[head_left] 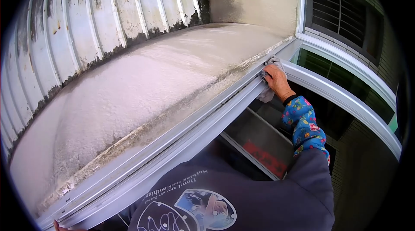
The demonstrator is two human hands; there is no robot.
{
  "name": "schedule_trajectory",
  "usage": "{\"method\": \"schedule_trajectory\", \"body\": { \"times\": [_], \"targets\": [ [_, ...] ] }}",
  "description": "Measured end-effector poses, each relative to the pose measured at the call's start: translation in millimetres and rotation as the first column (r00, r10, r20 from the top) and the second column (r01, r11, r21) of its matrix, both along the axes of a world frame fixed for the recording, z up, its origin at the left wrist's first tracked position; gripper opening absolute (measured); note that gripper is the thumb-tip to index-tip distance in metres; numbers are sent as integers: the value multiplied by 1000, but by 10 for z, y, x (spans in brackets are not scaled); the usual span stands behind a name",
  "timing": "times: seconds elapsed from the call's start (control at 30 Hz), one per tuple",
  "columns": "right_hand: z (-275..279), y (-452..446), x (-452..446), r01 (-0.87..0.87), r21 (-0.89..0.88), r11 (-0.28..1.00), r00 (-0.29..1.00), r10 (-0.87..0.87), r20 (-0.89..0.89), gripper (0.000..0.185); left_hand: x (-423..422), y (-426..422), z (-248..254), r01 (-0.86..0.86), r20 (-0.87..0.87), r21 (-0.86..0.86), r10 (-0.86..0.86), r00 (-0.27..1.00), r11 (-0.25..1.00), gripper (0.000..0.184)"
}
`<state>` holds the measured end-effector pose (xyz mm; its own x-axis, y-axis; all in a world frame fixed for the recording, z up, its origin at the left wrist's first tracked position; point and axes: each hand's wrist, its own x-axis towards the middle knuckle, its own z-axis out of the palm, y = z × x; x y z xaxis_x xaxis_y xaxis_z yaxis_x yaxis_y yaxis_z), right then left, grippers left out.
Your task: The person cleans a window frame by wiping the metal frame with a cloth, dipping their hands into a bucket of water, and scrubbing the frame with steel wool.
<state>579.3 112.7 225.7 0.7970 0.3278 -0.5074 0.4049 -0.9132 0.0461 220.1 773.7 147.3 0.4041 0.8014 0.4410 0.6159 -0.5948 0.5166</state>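
My right hand point(278, 82) is closed around a grey cloth point(266, 95) and presses it onto the aluminium window track point(190, 124) near the frame's far corner. Part of the cloth hangs down over the inner side of the track, and another fold shows above the knuckles. At the lower left edge of the view, just a bit of my left hand point(57, 226) shows, beside the near end of the track. Most of its fingers are out of view, so its grip is hidden.
Outside the track lies a rough, stained concrete ledge point(142, 84), backed by a rusty corrugated metal wall point(86, 19). To the right stand the white window frame point(346, 88) and glass panes. A barred window point(339, 8) is beyond. A red patterned item point(264, 158) lies below, indoors.
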Motion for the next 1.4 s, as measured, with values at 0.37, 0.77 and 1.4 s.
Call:
{"method": "schedule_trajectory", "body": {
  "times": [0.37, 0.77, 1.4],
  "targets": [
    [26, 1038, -639, 152, 293, 944, 981, -107, -164, 32, -18, 15, 1, 59, 61, -36, -57, 996, 998, 17],
    [-32, 91, -151, 65, -71, 995, 996, -60, 72, 23, 6, 18, -4, 97, 78, 18, -98, 992, 995, 15],
    [34, 1205, -687, 80, 187, 979, 986, -51, -157, 30, -202, 124, -122, 138, 88, 43, -142, 986, 989, 19]
  ]
}}
